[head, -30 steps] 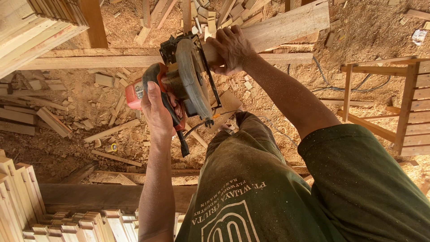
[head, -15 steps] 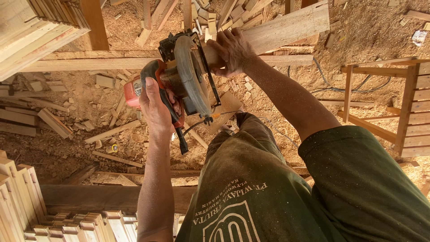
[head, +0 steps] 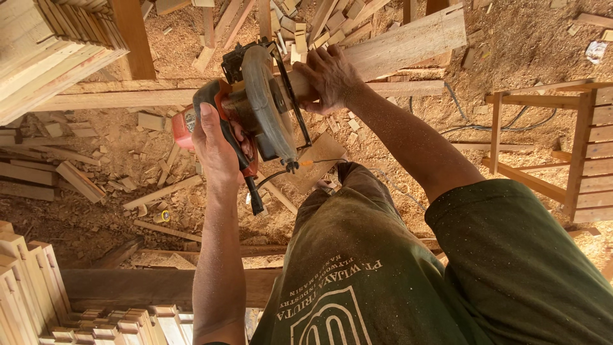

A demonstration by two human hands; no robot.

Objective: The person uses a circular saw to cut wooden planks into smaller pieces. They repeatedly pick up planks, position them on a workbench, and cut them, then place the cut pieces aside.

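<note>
Gripped: circular saw (head: 255, 108), orange and black body, grey blade guard, held by its rear handle in the left hand (head: 217, 144), fingers wrapped fully around the handle.

Gripped: pale wooden plank (head: 396, 48), pinned by the right hand (head: 329, 76), fingers curled over its near end, just beside the saw's guard. Plank runs away to the upper right, resting across a horizontal timber rail (head: 128, 96).

Position: saw sits at the plank's near end, guard tilted; the blade's contact with the wood is hidden behind the guard.

Cable: black cord (head: 265, 182) hangs from the saw's handle end, trailing down toward the person's knee.

Surroundings: ground covered in sawdust and offcuts (head: 153, 191); stacked slats (head: 38, 51) at upper left, more stacked pieces at lower left; wooden frame (head: 549, 140) at right.

Risks, as judged: holding fingers lie close to the blade line, so a slip or kickback could reach them. One-handed support may let the plank twist and bind the blade. Dangling cord could snag on the leg.
</note>
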